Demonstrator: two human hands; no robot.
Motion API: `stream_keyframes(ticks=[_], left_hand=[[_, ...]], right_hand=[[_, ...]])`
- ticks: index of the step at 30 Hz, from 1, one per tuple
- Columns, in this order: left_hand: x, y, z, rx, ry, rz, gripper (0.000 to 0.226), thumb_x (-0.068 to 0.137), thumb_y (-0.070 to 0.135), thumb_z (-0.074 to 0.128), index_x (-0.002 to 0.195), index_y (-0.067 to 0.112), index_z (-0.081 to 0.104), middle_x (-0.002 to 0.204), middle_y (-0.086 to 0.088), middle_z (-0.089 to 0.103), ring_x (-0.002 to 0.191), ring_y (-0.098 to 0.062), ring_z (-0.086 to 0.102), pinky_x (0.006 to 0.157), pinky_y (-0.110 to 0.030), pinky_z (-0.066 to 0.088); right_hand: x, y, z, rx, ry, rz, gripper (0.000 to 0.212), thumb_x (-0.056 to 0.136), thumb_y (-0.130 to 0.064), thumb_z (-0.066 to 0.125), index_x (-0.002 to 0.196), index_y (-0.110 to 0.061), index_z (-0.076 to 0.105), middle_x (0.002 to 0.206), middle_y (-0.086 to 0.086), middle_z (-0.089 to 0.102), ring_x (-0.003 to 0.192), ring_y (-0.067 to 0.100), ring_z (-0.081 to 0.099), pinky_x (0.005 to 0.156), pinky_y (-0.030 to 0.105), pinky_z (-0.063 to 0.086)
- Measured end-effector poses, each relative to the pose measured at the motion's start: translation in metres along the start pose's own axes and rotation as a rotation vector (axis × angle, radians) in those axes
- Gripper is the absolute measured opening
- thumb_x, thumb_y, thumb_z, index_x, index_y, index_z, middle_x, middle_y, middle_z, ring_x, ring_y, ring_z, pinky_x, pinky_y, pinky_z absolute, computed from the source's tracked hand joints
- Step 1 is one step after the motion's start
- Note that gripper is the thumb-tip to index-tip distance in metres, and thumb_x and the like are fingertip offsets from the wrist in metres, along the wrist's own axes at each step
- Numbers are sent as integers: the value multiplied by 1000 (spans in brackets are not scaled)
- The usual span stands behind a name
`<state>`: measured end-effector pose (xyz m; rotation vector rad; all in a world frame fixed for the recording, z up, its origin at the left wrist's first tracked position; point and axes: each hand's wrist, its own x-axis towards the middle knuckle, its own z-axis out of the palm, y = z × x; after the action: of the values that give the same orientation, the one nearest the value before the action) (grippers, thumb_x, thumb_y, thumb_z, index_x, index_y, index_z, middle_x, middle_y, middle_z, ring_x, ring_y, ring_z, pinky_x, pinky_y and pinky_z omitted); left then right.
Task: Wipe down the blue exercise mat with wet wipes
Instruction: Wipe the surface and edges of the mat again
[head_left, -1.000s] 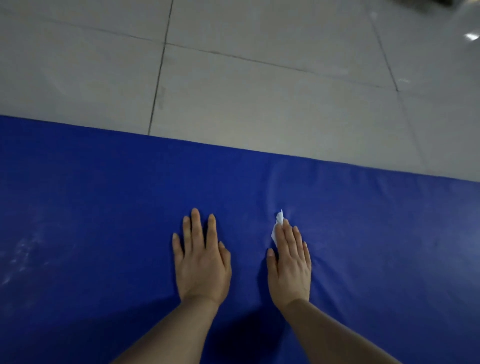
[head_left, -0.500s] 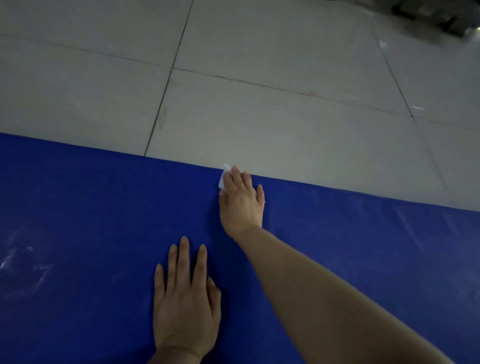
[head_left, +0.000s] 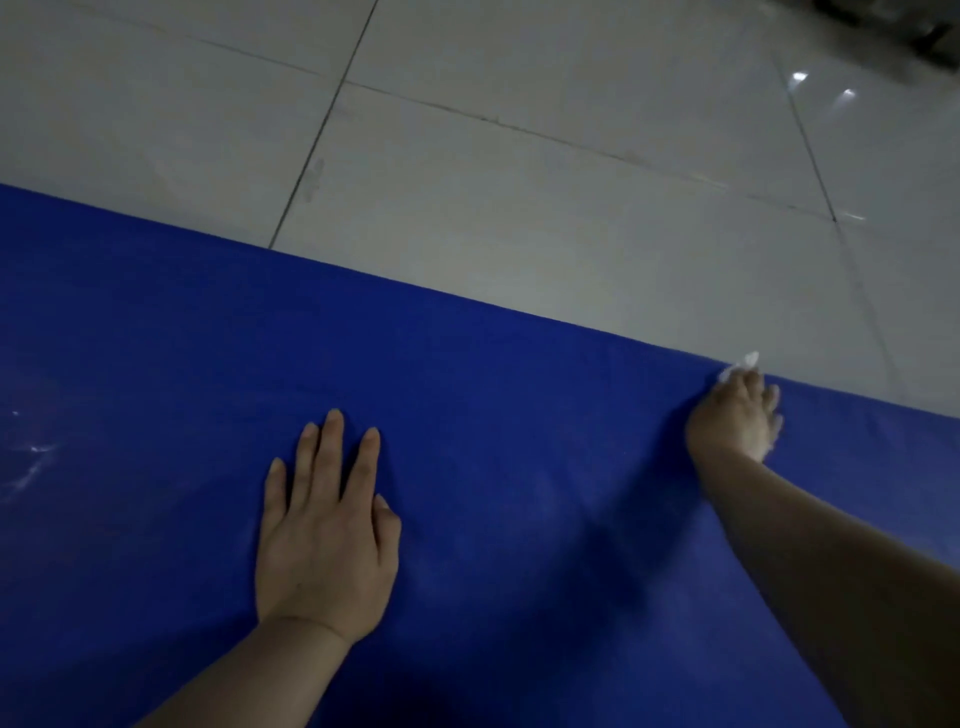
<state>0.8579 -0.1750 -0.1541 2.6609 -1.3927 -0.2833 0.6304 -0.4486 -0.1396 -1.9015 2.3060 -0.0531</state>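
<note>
The blue exercise mat (head_left: 156, 338) fills the lower half of the view, its far edge running down to the right. My left hand (head_left: 327, 530) rests flat on the mat with its fingers straight and spread a little. My right hand (head_left: 735, 415) reaches out to the mat's far edge at the right and presses a white wet wipe (head_left: 745, 361) onto it. Only a small tip of the wipe shows beyond the fingertips. The right hand is blurred.
Grey floor tiles (head_left: 519, 182) with dark grout lines lie beyond the mat's far edge. A dark blurred object (head_left: 893, 26) sits at the top right corner. Faint white streaks (head_left: 26, 467) mark the mat at the far left.
My right hand has swept the wipe along the far edge of the mat, from the middle to the right. My left hand stays flat on the mat.
</note>
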Motion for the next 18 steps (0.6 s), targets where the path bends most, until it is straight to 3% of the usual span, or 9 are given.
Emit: stream_keyframes(ticks=[4, 8, 10, 12, 15, 18], left_hand=[[1, 0, -1, 10, -20, -4, 59, 89, 37, 10, 143, 16, 15, 157, -11, 16, 145, -26, 15, 117, -47, 13], [2, 1, 0, 10, -16, -8, 55, 93, 33, 10, 146, 17, 17, 157, -8, 9, 145, -24, 11, 117, -44, 8], [2, 1, 0, -1, -19, -12, 56, 94, 32, 13, 147, 18, 20, 157, -6, 6, 146, -23, 9, 117, -45, 8], [2, 0, -1, -10, -11, -11, 53, 94, 31, 17, 146, 19, 16, 158, -8, 10, 145, -24, 11, 117, -44, 7], [1, -1, 0, -14, -6, 5, 57, 89, 38, 11, 143, 19, 10, 158, -10, 13, 145, -25, 12, 117, -44, 7], [1, -1, 1, -35, 2, 16, 55, 94, 33, 16, 147, 18, 14, 158, -10, 11, 146, -26, 10, 118, -46, 8]], right_hand=[[-55, -70, 20, -83, 26, -254, 60, 94, -4, 33, 149, -3, 11, 148, 14, 28, 132, 31, 28, 108, 41, 29], [-125, -123, 42, -29, 33, -699, 64, 88, -7, 44, 148, -8, 18, 148, 7, 29, 132, 27, 31, 108, 38, 28], [-150, -134, 48, -14, -57, -980, 63, 91, -12, 45, 148, -12, 20, 153, 4, 24, 140, 25, 22, 115, 38, 18], [-140, -128, 43, -44, -114, -1091, 60, 95, -16, 42, 150, -16, 18, 157, 0, 17, 144, 21, 11, 117, 37, 11], [-96, -82, 28, -9, -59, -881, 59, 97, -10, 39, 151, -20, 19, 153, -5, 28, 144, 20, 9, 116, 40, 16], [-62, -9, 12, -25, -32, -452, 58, 101, -14, 29, 153, -25, 6, 158, -9, 14, 146, 17, -5, 117, 43, 7]])
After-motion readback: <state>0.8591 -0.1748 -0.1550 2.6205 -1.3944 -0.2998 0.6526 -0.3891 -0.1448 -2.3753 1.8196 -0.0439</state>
